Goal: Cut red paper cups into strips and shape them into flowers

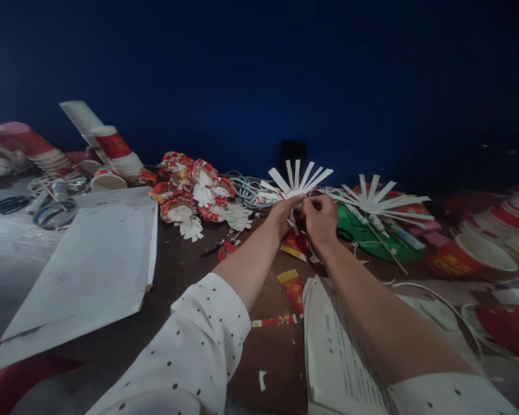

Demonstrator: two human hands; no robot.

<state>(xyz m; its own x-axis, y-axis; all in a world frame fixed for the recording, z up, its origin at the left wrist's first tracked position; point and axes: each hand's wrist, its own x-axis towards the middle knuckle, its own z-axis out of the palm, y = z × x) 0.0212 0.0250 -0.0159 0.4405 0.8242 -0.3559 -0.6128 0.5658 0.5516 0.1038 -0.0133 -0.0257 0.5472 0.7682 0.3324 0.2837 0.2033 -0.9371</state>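
A paper cup cut into long white strips (297, 180) fans out between my hands above the table. My left hand (282, 215) is closed around its lower left side. On the right, my right hand (322, 219) pinches close to the cup's base; the fingertips are partly hidden, so whether they grip the cup or something small I cannot make out. Under the hands lie red and gold cut pieces (291, 286). A second cut cup with splayed white strips (374, 199) rests just right of my right hand, over a green round tray (363, 237).
Red-and-white flower-like paper crafts (199, 190) are heaped at left of centre. A white board (82, 265) lies farther left, with stacked paper cups (119, 153) behind it. Printed sheets (333, 346) sit below my right forearm. More red cups (471, 253) are at the right.
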